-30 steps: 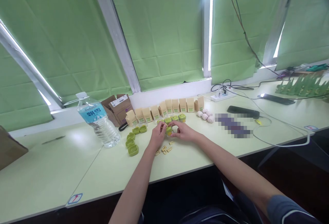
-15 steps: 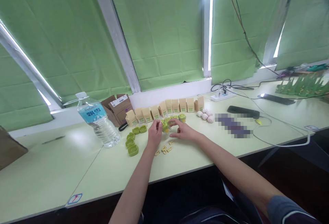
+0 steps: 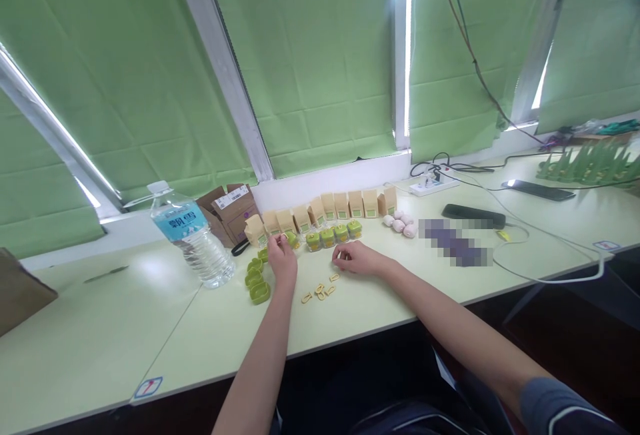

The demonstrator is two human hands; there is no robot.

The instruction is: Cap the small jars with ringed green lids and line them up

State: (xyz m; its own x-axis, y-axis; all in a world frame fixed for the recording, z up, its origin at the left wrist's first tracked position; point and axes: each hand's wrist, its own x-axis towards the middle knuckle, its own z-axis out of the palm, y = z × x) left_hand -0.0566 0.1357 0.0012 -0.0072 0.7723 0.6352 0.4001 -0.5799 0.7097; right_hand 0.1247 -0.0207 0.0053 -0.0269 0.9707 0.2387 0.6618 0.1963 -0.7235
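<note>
Presently the left hand (image 3: 283,262) pinches a green-lidded container (image 3: 291,240) between thumb and fingers, partly hiding it, just in front of the row of brown packets (image 3: 355,204) and left of four matching green-lidded boxes (image 3: 327,238). Near those boxes, the right hand (image 3: 357,258) is low over the worktop (image 3: 375,298) with its fingers loosely curled, and whether it grips anything I cannot tell. Small yellow loops (image 3: 320,292) lie between the forearms, while green cups (image 3: 259,292) curve beside the left hand.
</note>
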